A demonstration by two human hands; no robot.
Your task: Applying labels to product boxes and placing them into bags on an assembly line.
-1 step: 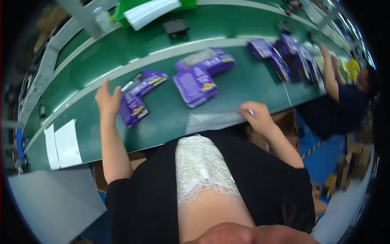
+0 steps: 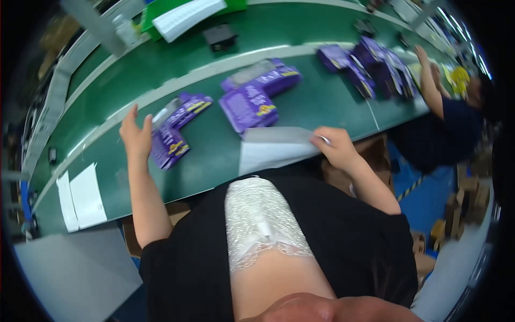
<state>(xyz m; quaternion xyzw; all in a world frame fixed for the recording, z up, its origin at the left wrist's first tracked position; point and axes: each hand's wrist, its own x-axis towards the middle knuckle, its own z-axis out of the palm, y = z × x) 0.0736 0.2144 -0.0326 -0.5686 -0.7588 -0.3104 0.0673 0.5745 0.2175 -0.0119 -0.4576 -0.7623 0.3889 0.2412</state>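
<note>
My right hand [image 2: 337,148] pinches the right edge of a thin, whitish translucent sheet [image 2: 276,150] at the table's front edge. The sheet could be a flat plastic bag; I cannot tell. Beyond it lies a larger group of purple printed packages [image 2: 249,107], one set across another. To the left, my left hand [image 2: 135,134] is held up with fingers apart, holding nothing. Close beside that hand is a smaller pair of purple packages [image 2: 170,147], with a greyish clear part showing at its top.
White papers [image 2: 88,196] lie at the table's left end. Further back are a raised strip [image 2: 209,68], a black box [image 2: 220,36] and a green bin [image 2: 153,24]. More purple packages [image 2: 383,61] sit at right, near a co-worker's arm [image 2: 431,88].
The translucent sheet has been lifted and spread, and now overlaps the front of the middle packages. My right hand has risen slightly with it. The whole view has shifted a little.
</note>
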